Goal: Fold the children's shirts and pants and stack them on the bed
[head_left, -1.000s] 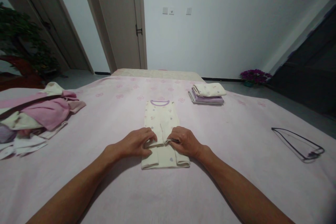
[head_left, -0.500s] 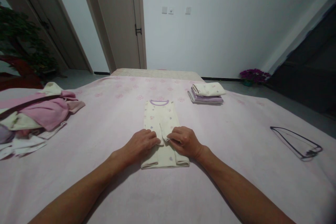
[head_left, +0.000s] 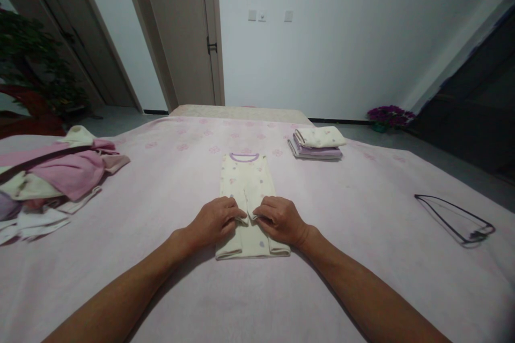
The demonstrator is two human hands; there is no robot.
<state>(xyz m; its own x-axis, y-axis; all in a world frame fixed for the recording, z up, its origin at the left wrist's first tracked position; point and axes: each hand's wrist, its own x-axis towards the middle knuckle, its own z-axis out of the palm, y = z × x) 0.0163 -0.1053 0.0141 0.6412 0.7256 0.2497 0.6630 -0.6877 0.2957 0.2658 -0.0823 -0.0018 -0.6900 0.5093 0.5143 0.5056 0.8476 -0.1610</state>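
Observation:
A cream child's shirt (head_left: pixel 245 177) with small printed motifs and a purple neckband lies on the pink bed cover, its neck pointing away from me. Both sides of it are turned inward over the middle. My left hand (head_left: pixel 217 220) pinches a sleeve end at the shirt's centre. Close beside it, my right hand (head_left: pixel 281 220) pinches the other sleeve end. The two hands are a small gap apart, and parts of the shirt's side edges are hidden under them.
At the far right of the bed cover (head_left: pixel 193 300) sits a stack of folded clothes (head_left: pixel 317 144). A loose pile of pink, cream and white clothes (head_left: pixel 72 171) lies at left. A dark clothes hanger (head_left: pixel 454 218) lies at right. Beyond the bed stand a door (head_left: pixel 177 32) and purple flowers (head_left: pixel 389 117).
My right hand has shifted slightly down and left, while my left hand has barely moved. Both keep their pinch on the sleeve ends; the shirt lies almost as before.

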